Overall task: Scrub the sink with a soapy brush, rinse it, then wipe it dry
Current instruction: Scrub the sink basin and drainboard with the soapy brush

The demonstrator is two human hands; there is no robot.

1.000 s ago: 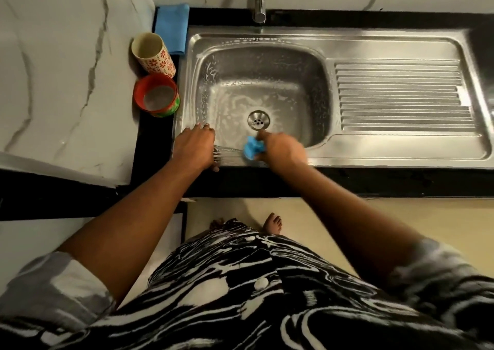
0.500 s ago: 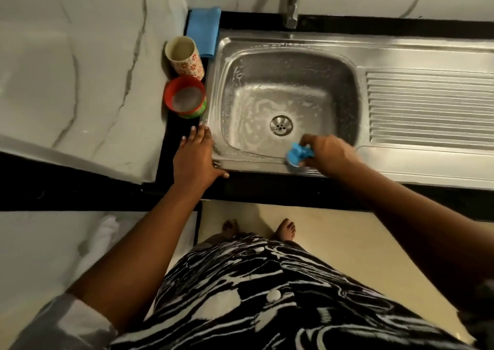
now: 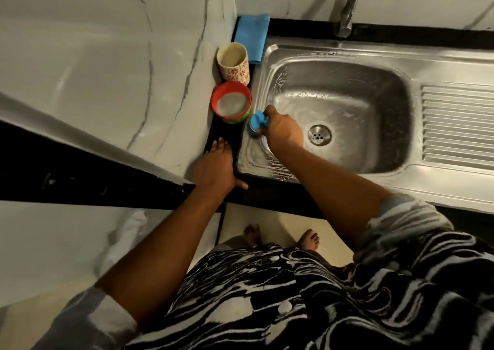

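The stainless steel sink (image 3: 358, 55) has a soapy, streaked basin with a round drain (image 3: 319, 134) at its middle. My right hand (image 3: 284, 130) grips a blue brush (image 3: 257, 123) and presses it against the sink's left rim, near the front left corner. My left hand (image 3: 215, 168) rests flat, fingers spread, on the black counter strip (image 3: 223, 137) just left of the sink. A folded blue cloth (image 3: 252, 36) lies at the back left corner of the sink.
A red-rimmed bowl of whitish liquid (image 3: 232, 105) and a floral cup (image 3: 233, 63) stand on the counter left of the sink. The tap (image 3: 347, 10) rises behind the basin. A ribbed drainboard (image 3: 457, 125) lies to the right. Marble wall stands on the left.
My right hand has carried the brush from the front rim of the sink over to the left rim. My left hand has slid off the sink edge onto the black counter.
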